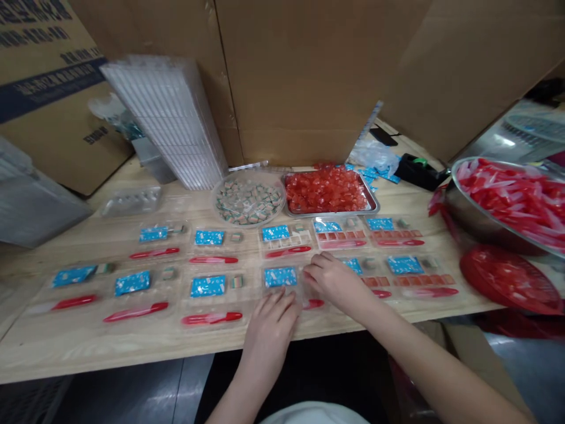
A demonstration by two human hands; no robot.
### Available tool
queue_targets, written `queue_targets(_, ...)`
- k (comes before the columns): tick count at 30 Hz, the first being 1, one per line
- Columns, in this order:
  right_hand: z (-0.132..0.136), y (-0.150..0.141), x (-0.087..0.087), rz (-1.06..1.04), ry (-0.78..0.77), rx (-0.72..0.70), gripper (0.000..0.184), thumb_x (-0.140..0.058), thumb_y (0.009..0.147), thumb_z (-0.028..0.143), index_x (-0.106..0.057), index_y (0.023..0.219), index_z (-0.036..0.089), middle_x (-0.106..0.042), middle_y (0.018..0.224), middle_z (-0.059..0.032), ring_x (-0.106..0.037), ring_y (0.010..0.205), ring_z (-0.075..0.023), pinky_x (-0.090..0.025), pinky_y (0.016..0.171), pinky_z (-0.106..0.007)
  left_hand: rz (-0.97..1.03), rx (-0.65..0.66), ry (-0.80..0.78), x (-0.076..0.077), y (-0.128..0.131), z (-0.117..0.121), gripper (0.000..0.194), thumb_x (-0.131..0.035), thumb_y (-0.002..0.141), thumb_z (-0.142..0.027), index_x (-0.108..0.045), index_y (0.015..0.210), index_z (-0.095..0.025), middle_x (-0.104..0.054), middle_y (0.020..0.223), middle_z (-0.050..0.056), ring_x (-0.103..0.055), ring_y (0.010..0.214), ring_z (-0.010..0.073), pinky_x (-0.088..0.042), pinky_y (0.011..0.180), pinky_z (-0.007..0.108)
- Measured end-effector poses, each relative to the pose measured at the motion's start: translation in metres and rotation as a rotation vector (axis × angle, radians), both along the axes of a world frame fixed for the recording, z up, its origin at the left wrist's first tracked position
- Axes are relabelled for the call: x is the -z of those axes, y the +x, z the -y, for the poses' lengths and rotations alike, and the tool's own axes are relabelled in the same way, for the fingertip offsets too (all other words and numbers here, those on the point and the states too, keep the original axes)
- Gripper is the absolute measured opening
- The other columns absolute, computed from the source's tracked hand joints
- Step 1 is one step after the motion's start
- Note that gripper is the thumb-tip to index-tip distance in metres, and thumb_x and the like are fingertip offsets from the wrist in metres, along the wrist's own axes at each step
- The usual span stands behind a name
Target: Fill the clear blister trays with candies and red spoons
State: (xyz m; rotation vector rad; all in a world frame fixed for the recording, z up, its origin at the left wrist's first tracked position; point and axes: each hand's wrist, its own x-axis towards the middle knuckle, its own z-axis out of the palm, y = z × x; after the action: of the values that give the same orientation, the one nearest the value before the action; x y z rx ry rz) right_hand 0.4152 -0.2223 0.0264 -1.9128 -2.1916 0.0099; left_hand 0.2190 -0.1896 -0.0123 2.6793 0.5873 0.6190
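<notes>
My left hand [274,315] rests at the front edge of a clear plastic tray, its curled fingertips just below a blue printed packet [280,277]. My right hand [333,280] is over the right side of that tray, fingers bent and pinched together; whatever they hold is hidden. Between the hands shows the end of a red pen-shaped piece [314,304]. Two rows of similar trays spread to both sides, each with a blue packet, a small striped block [237,281] and a red pen-shaped piece [212,318]. Trays on the right also hold a strip of red squares [424,280].
Behind the rows stand a round dish of striped blocks [249,197] and a metal tray heaped with red pieces [326,191]. A tall stack of clear trays [168,118] leans at the back left. On the right are a steel bowl [477,206] of red pieces and a red basket [507,277].
</notes>
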Motion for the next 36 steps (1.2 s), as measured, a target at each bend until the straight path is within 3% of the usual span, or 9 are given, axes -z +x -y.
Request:
queue_targets(4,-0.007,0.017,-0.006,-0.097,-0.072,0.045,0.011,-0.059,0.081,0.018,-0.068,0.088,0.017,-0.066,0.083,-0.0082,-0.059,0.081,-0.0206,-0.047,0.076,-0.032,0.033,-0.032,-0.004,0.005,0.0,-0.001,0.027,-0.046,0.088,-0.012,-0.063,0.106,-0.022,-0.067,0.114,0.006,-0.056,0.114,0.0248,-0.05,0.09,0.044)
queue_targets(9,-0.053,0.095,-0.015,-0.06,0.038,0.477,0.018,-0.049,0.085,0.02,-0.067,0.083,0.017,-0.063,0.084,-0.0094,-0.056,0.084,-0.0216,-0.042,0.078,-0.032,-0.002,0.03,0.026,0.006,-0.004,-0.005,0.027,-0.049,0.086,-0.013,-0.062,0.108,-0.022,-0.065,0.118,0.005,-0.057,0.114,0.0245,-0.051,0.09,0.042)
queue_targets(14,-0.101,0.132,0.001,-0.034,0.015,0.5,0.014,-0.055,0.076,0.009,-0.068,0.072,0.013,-0.063,0.084,-0.0159,-0.054,0.09,-0.0265,-0.039,0.085,-0.037,-0.049,0.03,0.034,0.009,-0.006,-0.008,0.031,-0.052,0.085,-0.012,-0.06,0.112,-0.023,-0.064,0.12,0.004,-0.057,0.114,0.0249,-0.053,0.089,0.041)
queue_targets(19,-0.081,0.114,-0.012,-0.17,-0.034,0.461,0.023,-0.048,0.084,0.02,-0.07,0.083,0.016,-0.067,0.086,-0.01,-0.059,0.085,-0.0225,-0.044,0.079,-0.033,-0.008,0.013,-0.05,-0.001,-0.003,-0.007,0.027,-0.049,0.087,-0.013,-0.061,0.11,-0.022,-0.066,0.115,0.005,-0.058,0.113,0.0239,-0.052,0.09,0.04)
queue_targets(23,-0.05,0.065,-0.034,-0.659,-0.519,0.087,0.027,-0.051,0.084,0.038,-0.071,0.088,0.021,-0.07,0.084,-0.0008,-0.063,0.077,-0.0168,-0.047,0.066,-0.024,0.035,0.005,-0.115,-0.009,0.0,-0.007,0.022,-0.051,0.087,-0.013,-0.062,0.104,-0.02,-0.068,0.112,0.006,-0.057,0.113,0.0252,-0.051,0.09,0.043)
queue_targets(25,-0.045,0.041,-0.037,-0.734,-0.677,-0.11,0.024,-0.053,0.083,0.036,-0.072,0.085,0.022,-0.07,0.084,0.0002,-0.063,0.078,-0.0157,-0.047,0.068,-0.023,0.024,-0.004,-0.141,-0.01,0.0,-0.006,0.021,-0.052,0.087,-0.012,-0.062,0.103,-0.02,-0.067,0.113,0.005,-0.057,0.113,0.025,-0.05,0.092,0.044)
queue_targets(28,-0.051,0.024,-0.028,-0.597,-0.634,-0.169,0.022,-0.052,0.083,0.025,-0.072,0.078,0.02,-0.069,0.078,-0.0005,-0.061,0.073,-0.0141,-0.045,0.067,-0.023,0.02,-0.004,-0.156,-0.009,-0.001,-0.006,0.022,-0.052,0.086,-0.011,-0.062,0.104,-0.02,-0.067,0.114,0.005,-0.056,0.114,0.0246,-0.049,0.093,0.044)
queue_targets(32,-0.063,0.032,-0.013,-0.472,-0.591,-0.137,0.02,-0.052,0.082,0.02,-0.071,0.076,0.02,-0.068,0.076,-0.0008,-0.06,0.071,-0.014,-0.044,0.065,-0.023,0.054,-0.007,-0.146,-0.007,-0.001,-0.005,0.021,-0.052,0.086,-0.011,-0.063,0.102,-0.02,-0.067,0.113,0.005,-0.058,0.112,0.025,-0.05,0.091,0.044)
queue_targets(36,-0.056,0.033,-0.015,-0.394,-0.468,-0.041,0.017,-0.052,0.083,0.019,-0.069,0.081,0.019,-0.068,0.084,-0.0032,-0.06,0.078,-0.0159,-0.044,0.07,-0.025,0.093,-0.019,-0.144,-0.006,0.0,-0.006,0.02,-0.052,0.086,-0.012,-0.063,0.101,-0.02,-0.068,0.111,0.004,-0.059,0.11,0.0249,-0.051,0.09,0.044)
